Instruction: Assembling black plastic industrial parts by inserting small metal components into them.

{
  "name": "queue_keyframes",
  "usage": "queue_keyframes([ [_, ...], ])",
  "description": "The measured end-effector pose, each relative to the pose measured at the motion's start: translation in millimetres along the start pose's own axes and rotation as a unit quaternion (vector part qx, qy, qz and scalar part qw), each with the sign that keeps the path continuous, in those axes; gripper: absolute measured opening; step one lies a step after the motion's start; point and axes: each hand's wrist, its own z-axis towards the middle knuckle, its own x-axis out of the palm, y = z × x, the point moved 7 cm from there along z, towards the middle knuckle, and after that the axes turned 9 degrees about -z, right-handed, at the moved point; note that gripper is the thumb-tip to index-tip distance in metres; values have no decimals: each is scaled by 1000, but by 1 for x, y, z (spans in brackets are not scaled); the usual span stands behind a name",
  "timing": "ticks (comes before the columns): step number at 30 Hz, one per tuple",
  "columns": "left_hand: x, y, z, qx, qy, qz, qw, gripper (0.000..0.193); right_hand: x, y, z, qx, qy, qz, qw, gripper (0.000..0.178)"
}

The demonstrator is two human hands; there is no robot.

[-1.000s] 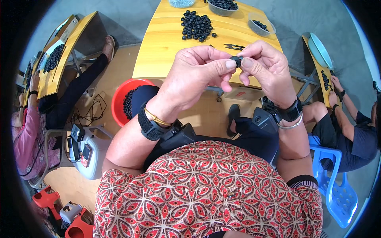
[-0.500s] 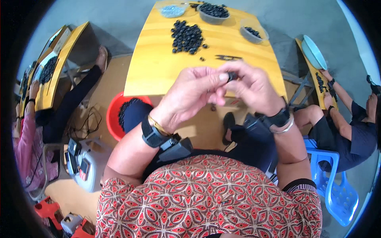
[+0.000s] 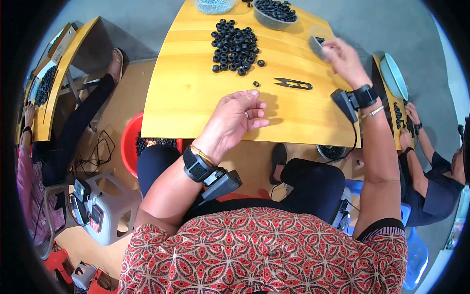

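Observation:
My left hand [image 3: 230, 120] hovers over the near edge of the yellow table, its fingers loosely apart and nothing visible in them. My right hand [image 3: 346, 61] is at the clear plastic tub [image 3: 316, 48] on the table's right side. Its fingertips are blurred at the tub's rim, and whether they hold anything cannot be made out. Small black pieces [image 3: 320, 40] show inside the tub. Black thread snips [image 3: 293, 84] lie between my hands. A small dark piece [image 3: 256, 84] sits just beyond my left hand, near a pile of round black parts [image 3: 235, 46].
At the table's far side stand a bowl of black parts [image 3: 275, 14] and a tub of pale blue bits [image 3: 214, 6]. A red basin [image 3: 131, 147] is below the table's left edge. Co-workers sit at yellow tables on both sides, one by a teal basin [image 3: 394, 76].
My hands have separated. The right one moved away to the tub at the right, and the left stayed near the table edge. The black piece held between them is no longer visible.

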Motion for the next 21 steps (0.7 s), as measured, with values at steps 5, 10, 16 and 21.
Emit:
queue_keyframes([
  [5,-7,-2,10,-1,16,17,1000,15,74,55,7,-154,96,15,983,24],
  [10,-10,1,12,-20,54,47,997,16,102,71,31,-175,102,-78,976,23],
  [16,-9,0,10,-46,79,19,996,15,119,60,40,-71,186,-31,980,19],
  [21,-10,1,11,-46,108,13,993,16,124,58,31,76,260,295,916,8],
])
